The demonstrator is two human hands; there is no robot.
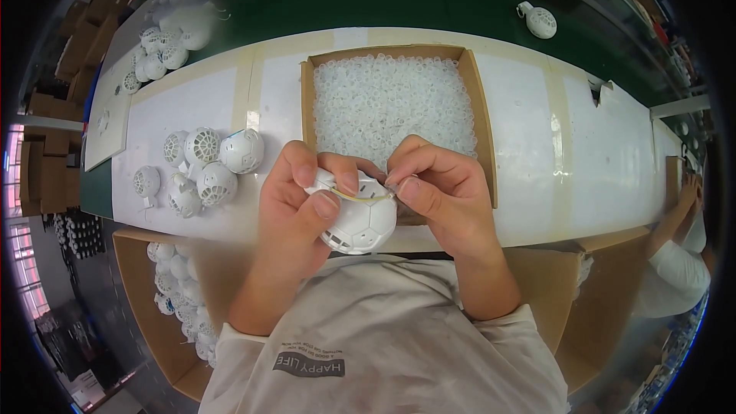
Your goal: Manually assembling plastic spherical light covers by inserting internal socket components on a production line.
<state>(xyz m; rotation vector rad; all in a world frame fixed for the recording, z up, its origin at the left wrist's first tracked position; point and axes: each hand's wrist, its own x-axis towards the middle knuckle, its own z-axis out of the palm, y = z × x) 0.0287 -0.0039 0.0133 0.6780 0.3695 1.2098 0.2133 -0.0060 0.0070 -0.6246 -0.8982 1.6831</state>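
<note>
My left hand point(291, 211) is closed around a white plastic ball point(366, 224) with a football-like panel pattern and small slots. A thin yellowish cord point(354, 198) runs across the top of the ball, from near my left fingers to my right hand. The thumb and forefinger of my right hand point(452, 195) pinch the cord's end beside the ball. Whether a small clear part is also between those fingertips is too small to tell. Just beyond both hands is a cardboard box point(484, 138) filled with small clear plastic pieces point(391, 103).
Several white balls point(203, 146) lie left on the white tabletop point(529, 176). Another pile point(157, 61) sits far left, and a single ball point(541, 23) rests on the green surface point(429, 0). A carton of balls point(138, 291) stands lower left. A co-worker's arm point(675, 215) shows at right.
</note>
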